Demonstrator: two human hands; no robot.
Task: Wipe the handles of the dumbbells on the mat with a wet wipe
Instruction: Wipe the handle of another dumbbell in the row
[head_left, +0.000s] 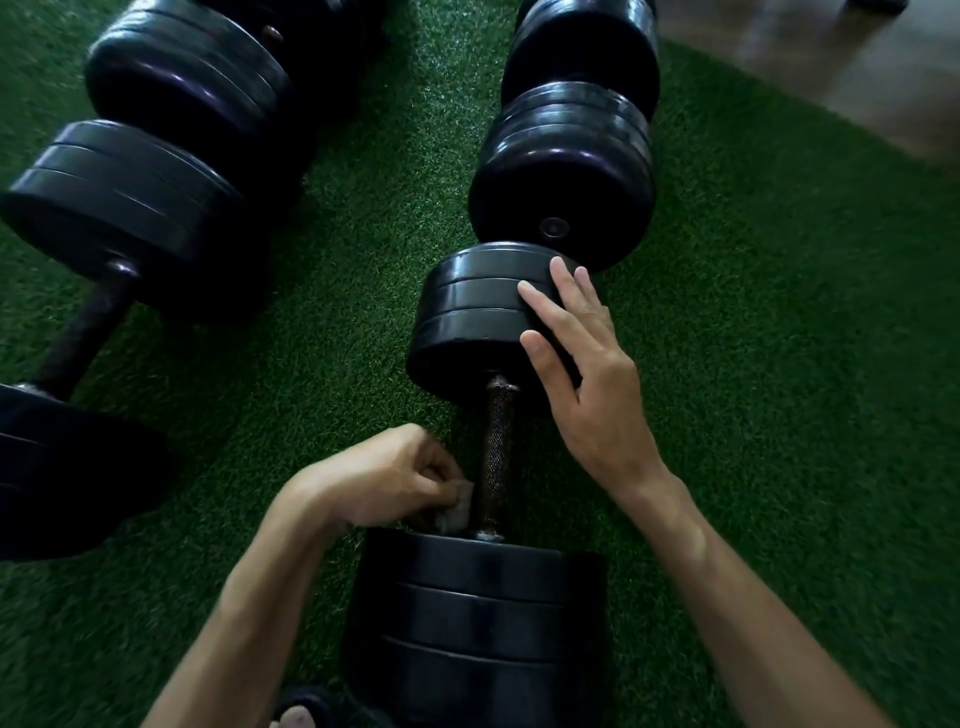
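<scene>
A black dumbbell lies lengthwise on the green turf mat (779, 364) right in front of me, its knurled dark handle (497, 452) running between a far plate stack (478, 322) and a near plate stack (478, 613). My left hand (384, 478) pinches a small greyish wet wipe (457, 506) against the left side of the handle's near end. My right hand (587, 374) rests with straight fingers on the right side of the far plate stack.
A second dumbbell (571, 156) lies farther back on the mat, end to end with mine. A larger dumbbell (130, 208) lies to the left, its handle (83, 338) slanting. More plates (197, 78) sit at the back left. Bare floor (831, 78) shows top right. A toe (293, 719) pokes in below.
</scene>
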